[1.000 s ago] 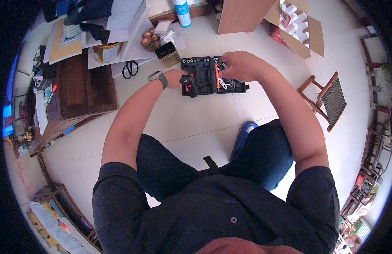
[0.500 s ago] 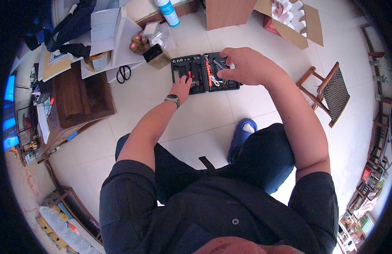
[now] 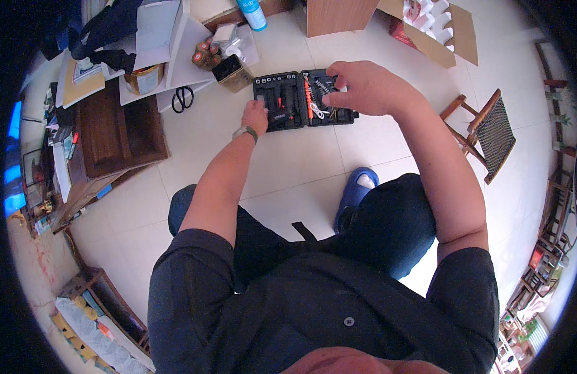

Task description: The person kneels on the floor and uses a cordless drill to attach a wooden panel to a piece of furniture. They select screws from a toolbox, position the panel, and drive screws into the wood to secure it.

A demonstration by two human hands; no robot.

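A black tool case (image 3: 277, 76) lies opened out on the floor in front of me. Small sockets line the far edge of its left half, above dark tools with red parts. The right half holds an orange-handled screwdriver (image 3: 309, 96), a white cord (image 3: 316, 111) and a row of bits. My left hand (image 3: 256, 116), with a watch on its wrist, has its fingers curled at the case's left edge. Over the right half reaches my right hand (image 3: 367, 87), thumb and forefinger spread apart, holding nothing that shows; its other fingers are hidden.
Just beyond the case stand a dark square bin (image 3: 235, 75) and several brown-lidded jars (image 3: 205, 57). Black scissors (image 3: 183, 100) lie to the left, beside a wooden cabinet (image 3: 123, 134). A folding stool (image 3: 488, 134) and a carton (image 3: 461, 37) are at the right.
My left hand has moved left, from over the tools inside the case to its left edge. The right hand stays over the right half. My view has shifted slightly.
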